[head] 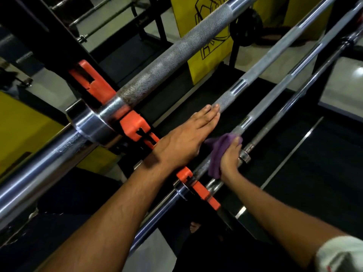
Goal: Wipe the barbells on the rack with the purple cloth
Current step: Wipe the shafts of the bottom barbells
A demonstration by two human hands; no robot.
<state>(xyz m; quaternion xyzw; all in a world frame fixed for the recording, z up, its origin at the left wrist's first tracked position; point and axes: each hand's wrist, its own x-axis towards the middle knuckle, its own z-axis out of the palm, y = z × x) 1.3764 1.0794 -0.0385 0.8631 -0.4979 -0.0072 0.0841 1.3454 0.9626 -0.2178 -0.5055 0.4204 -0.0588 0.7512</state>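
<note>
Left hand: flat at frame centre, fingers straight, grip open, fingertips touching the second barbell.
Right hand: lower right of centre, grip closed around the purple cloth.
Purple cloth: wrapped on the third barbell, just beside its collar.
Rack: orange hooks cradle the bars, running diagonally from upper left.
</note>
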